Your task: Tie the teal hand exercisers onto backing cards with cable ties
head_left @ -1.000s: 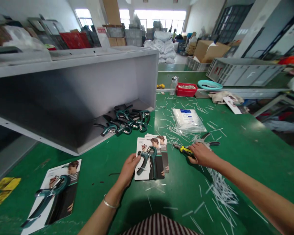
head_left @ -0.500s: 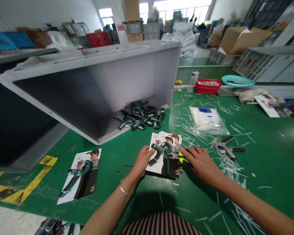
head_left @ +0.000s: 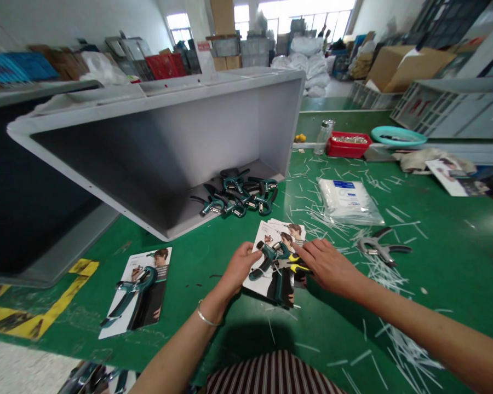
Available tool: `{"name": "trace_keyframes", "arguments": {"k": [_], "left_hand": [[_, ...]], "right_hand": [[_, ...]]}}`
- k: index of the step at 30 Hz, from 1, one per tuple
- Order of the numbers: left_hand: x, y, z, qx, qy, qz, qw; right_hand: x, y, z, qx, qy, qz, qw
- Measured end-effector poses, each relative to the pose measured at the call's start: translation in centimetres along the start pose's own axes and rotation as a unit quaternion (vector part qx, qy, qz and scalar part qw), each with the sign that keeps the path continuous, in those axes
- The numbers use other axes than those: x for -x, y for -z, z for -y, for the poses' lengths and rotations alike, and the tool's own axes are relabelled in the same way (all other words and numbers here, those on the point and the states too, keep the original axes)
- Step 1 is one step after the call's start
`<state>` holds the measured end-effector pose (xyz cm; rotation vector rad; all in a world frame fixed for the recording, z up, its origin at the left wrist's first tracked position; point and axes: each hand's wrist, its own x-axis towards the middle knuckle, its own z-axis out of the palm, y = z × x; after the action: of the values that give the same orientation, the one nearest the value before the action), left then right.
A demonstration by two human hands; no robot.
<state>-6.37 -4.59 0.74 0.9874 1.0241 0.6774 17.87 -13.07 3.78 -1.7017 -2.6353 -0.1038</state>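
Note:
My left hand (head_left: 237,269) pinches the left edge of a printed card (head_left: 263,232), thumb on top. On that card lies a dark green hand grip strengthener (head_left: 265,267), with a thin white tie across it. My right hand (head_left: 332,267) is closed around yellow-handled cutters (head_left: 299,268), whose jaws point left at the strengthener's middle. More printed cards (head_left: 298,232) lie beneath and behind, partly covered. To the left, another card (head_left: 125,268) bears a second green strengthener (head_left: 125,301). Off to the right rests a grey strengthener (head_left: 380,247).
A grey crate (head_left: 164,142) lies on its side, several green strengtheners (head_left: 236,191) at its mouth. White ties (head_left: 388,284) litter the green table (head_left: 205,246). Beyond are a bag of ties (head_left: 349,202), a red tray (head_left: 348,145), a glass bottle (head_left: 324,138) and a turquoise basin (head_left: 398,135).
The cutters have moved left, with their jaws now over the strengthener's middle. My right hand has shifted slightly left, and the held card has tilted a little.

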Motion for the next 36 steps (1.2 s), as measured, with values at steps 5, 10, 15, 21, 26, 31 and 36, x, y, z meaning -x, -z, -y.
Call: {"name": "trace_keyframes", "arguments": {"k": [5, 10, 15, 21, 26, 31, 36], "left_hand": [[-0.1, 0.2, 0.3, 0.029, 0.073, 0.003, 0.997], [-0.5, 0.1, 0.9, 0.073, -0.004, -0.097, 0.993], [-1.1, -0.4, 1.2, 0.026, -0.132, -0.174, 0.976], [-1.0, -0.5, 1.7, -0.013, -0.144, -0.156, 0.977], [-0.6, -0.8, 1.4, 0.004, -0.135, -0.128, 0.983], [0.7, 0.2, 1.0, -0.01, -0.099, -0.044, 0.994], [4.6, 9.6, -0.6, -0.222, -0.138, -0.231, 0.937]], "right_hand": [[0.4, -0.8, 0.0, -0.105, -0.007, 0.039, 0.994], [1.1, -1.1, 1.5, -0.205, -0.053, -0.006, 0.977], [0.7, -1.1, 2.3, -0.183, -0.1, -0.044, 0.977], [0.2, -1.0, 3.7, -0.175, -0.104, -0.05, 0.978], [0.6, -1.6, 4.2, -0.21, -0.114, -0.011, 0.971], [1.6, -2.0, 5.1, -0.296, -0.076, 0.027, 0.952], [5.7, -3.2, 3.5, -0.352, -0.098, 0.028, 0.93]]}}
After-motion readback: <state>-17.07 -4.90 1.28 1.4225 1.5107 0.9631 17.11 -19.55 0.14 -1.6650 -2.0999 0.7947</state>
